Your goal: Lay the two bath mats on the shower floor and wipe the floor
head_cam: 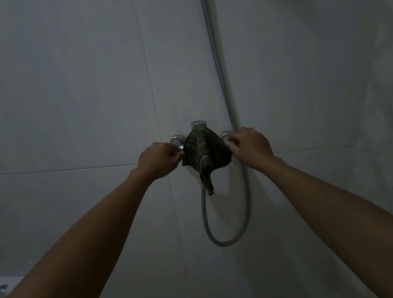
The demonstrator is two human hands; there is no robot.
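Two bare forearms reach up from 7 and 5 o'clock toward the frame's centre, where the left hand (159, 159) and right hand (249, 143) each pinch an edge of a dark olive ribbed cloth (202, 151). It drapes over the chrome shower mixer (199, 123), one corner dangling. Beyond, the hose (228, 106) loops against the grey tiled wall (49, 96).

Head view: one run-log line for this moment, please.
left hand: grips cloth edge | right hand: grips cloth edge | dark cloth: draped over shower mixer | mats, floor: not visible

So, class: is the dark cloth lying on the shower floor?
No: the dark cloth hangs draped over the wall tap, between both hands.
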